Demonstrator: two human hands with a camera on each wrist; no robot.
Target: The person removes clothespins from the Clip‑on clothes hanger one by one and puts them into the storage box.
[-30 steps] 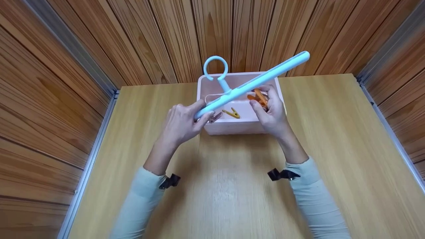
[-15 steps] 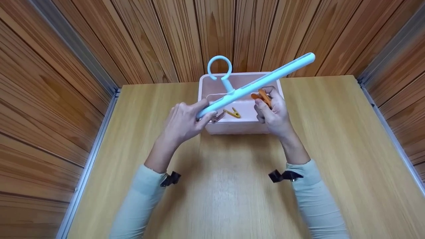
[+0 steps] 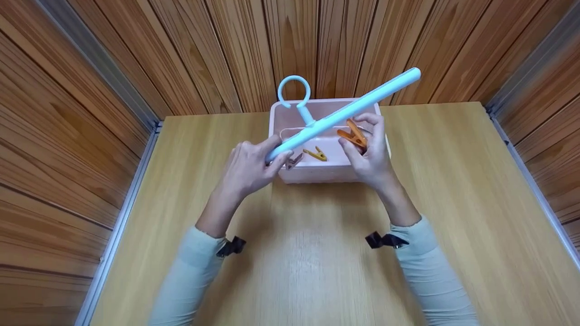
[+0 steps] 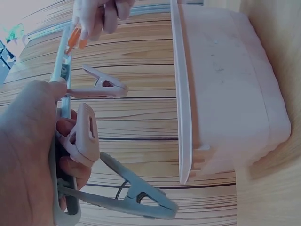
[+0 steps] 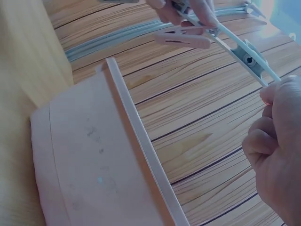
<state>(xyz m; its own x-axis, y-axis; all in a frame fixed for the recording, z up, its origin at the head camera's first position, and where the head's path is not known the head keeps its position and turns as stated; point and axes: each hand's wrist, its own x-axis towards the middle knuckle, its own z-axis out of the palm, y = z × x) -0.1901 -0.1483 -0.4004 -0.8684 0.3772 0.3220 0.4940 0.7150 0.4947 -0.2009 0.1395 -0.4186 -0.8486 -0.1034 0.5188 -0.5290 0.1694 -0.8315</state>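
A light blue hanger with a round hook slants up to the right over a pale pink bin. My left hand grips its lower left end. My right hand pinches an orange clothespin close beneath the hanger bar. In the left wrist view, a pink clothespin, another pale pink clothespin and a grey-green clothespin stick out from the hanger. A yellow clothespin shows below the bar; whether it hangs there or lies in the bin I cannot tell.
The bin stands at the back of the wooden table, close to the wood-panelled back wall. Panelled walls with metal rails flank the table on both sides. Black straps circle both sleeved wrists.
The hanger bar has rolled slightly, so its grooved side shows less. The fingers of my right hand have spread and shifted around the orange clothespin. My left hand keeps its grip.
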